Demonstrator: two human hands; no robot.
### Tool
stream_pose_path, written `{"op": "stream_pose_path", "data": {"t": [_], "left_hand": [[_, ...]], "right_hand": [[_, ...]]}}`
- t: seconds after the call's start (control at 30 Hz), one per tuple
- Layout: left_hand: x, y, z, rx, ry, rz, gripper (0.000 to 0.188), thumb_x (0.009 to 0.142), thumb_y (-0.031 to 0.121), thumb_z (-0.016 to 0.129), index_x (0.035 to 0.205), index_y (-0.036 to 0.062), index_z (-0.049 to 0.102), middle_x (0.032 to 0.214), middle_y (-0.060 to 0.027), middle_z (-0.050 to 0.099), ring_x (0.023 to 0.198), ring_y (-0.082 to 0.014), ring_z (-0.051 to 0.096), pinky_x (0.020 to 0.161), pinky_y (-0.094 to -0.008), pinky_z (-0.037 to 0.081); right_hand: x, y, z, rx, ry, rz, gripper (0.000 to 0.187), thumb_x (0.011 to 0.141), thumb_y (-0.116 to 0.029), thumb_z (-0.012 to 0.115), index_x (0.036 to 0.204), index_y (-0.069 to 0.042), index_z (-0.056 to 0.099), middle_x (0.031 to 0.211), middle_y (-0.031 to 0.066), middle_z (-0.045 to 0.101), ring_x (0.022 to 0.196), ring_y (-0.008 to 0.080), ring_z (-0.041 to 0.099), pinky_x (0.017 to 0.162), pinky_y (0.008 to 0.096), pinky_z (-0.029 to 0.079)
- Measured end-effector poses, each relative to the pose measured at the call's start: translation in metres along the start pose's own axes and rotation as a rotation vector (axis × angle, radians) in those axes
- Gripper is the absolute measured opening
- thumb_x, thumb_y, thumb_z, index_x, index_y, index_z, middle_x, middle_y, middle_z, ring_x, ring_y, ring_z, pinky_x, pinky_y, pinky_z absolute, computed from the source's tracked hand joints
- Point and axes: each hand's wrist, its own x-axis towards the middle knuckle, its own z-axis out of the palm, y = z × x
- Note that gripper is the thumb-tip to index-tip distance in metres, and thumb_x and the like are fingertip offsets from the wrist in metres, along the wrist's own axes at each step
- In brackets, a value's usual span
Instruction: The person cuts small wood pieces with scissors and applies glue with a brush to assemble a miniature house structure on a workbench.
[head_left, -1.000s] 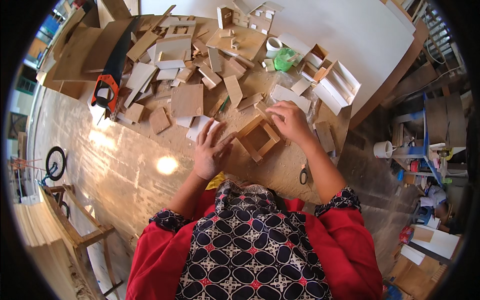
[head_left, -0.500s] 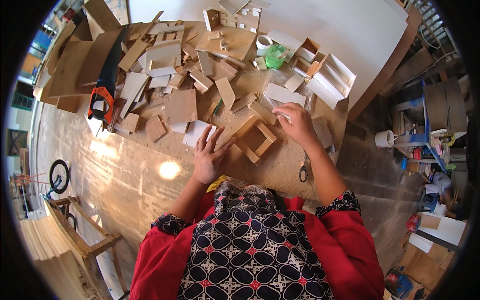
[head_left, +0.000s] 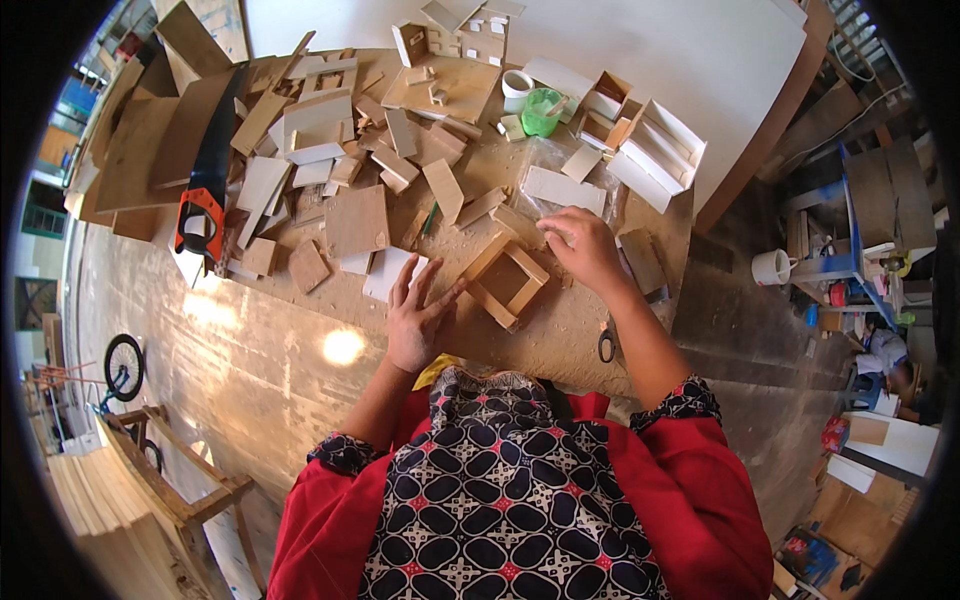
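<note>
A small four-sided wooden frame (head_left: 489, 303) lies on the sawdust-covered worktable in front of me. My left hand (head_left: 414, 322) is at its left corner, fingers spread; a fingertip reaches the frame's edge, though I cannot tell if it presses on it. Just beyond the frame's right side is my right hand (head_left: 585, 248), its thumb and fingers curled together in a pinch. Whatever is between those fingertips is too small to make out. A wood block (head_left: 515, 224) lies beside the right fingertips. Scissors with dark handles (head_left: 607, 345) rest near the table's front edge.
Wood offcuts (head_left: 357, 218) crowd the left and middle of the table, with an orange-handled handsaw (head_left: 200, 222) at far left. A green cup (head_left: 542, 112), a white cup (head_left: 517, 91), white boxes (head_left: 655, 160) and a miniature wooden model (head_left: 445, 90) stand at the back.
My right hand has shifted slightly, its fingertips drawing in more; the pale bit seen there earlier is no longer distinct. My left hand stays nearly still. The whole view has shifted slightly.
</note>
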Motion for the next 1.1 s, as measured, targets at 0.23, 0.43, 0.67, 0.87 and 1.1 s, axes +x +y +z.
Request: {"op": "stream_pose_path", "data": {"t": [0.23, 0.43, 0.67, 0.87, 1.1], "left_hand": [[-0.001, -0.001, 0.001, -0.019, -0.004, -0.006, 0.053, 0.070, 0.007, 0.070, 0.119, 0.0261, 0.066, 0.135, -0.0108, 0.051, 0.130, -0.0383, 0.040, 0.103, -0.0469, 0.037], [0.000, -0.002, 0.002, -0.043, -0.010, -0.012, 0.052, 0.071, 0.008, 0.070, 0.119, 0.0263, 0.066, 0.134, -0.0115, 0.051, 0.130, -0.0391, 0.040, 0.103, -0.0471, 0.037], [0.001, 0.000, 0.001, -0.065, -0.012, -0.022, 0.052, 0.069, 0.003, 0.068, 0.118, 0.0226, 0.067, 0.133, -0.0143, 0.052, 0.129, -0.0414, 0.039, 0.105, -0.0481, 0.036], [0.000, -0.001, 0.002, -0.041, -0.017, -0.022, 0.053, 0.071, 0.007, 0.070, 0.120, 0.0253, 0.065, 0.134, -0.0123, 0.050, 0.130, -0.0396, 0.039, 0.104, -0.0478, 0.037], [0.000, 0.001, 0.000, -0.059, -0.031, -0.026, 0.052, 0.071, 0.004, 0.068, 0.119, 0.0222, 0.066, 0.133, -0.0148, 0.050, 0.130, -0.0407, 0.039, 0.105, -0.0477, 0.037]], "right_hand": [[-0.001, -0.003, -0.002, -0.011, -0.028, 0.028, 0.016, 0.080, -0.007, 0.062, 0.094, -0.005, 0.069, 0.091, 0.0113, 0.067, 0.084, 0.0278, 0.065, 0.076, 0.0353, 0.051], [-0.002, -0.002, -0.001, -0.020, -0.018, 0.030, 0.016, 0.080, -0.008, 0.062, 0.094, -0.005, 0.069, 0.090, 0.0111, 0.067, 0.083, 0.0278, 0.065, 0.075, 0.0351, 0.051], [-0.001, -0.003, 0.000, 0.010, -0.022, 0.036, 0.016, 0.080, -0.009, 0.063, 0.095, -0.006, 0.070, 0.090, 0.0105, 0.068, 0.078, 0.0261, 0.065, 0.071, 0.0339, 0.051], [-0.001, -0.007, -0.001, 0.068, -0.091, 0.036, 0.018, 0.079, -0.010, 0.067, 0.096, -0.006, 0.070, 0.086, 0.0087, 0.066, 0.072, 0.0231, 0.063, 0.067, 0.0324, 0.051], [0.004, -0.025, 0.002, 0.048, -0.144, -0.016, 0.030, 0.077, -0.011, 0.070, 0.107, -0.010, 0.068, 0.100, 0.0078, 0.063, 0.075, 0.0230, 0.063, 0.070, 0.0333, 0.051]]}}
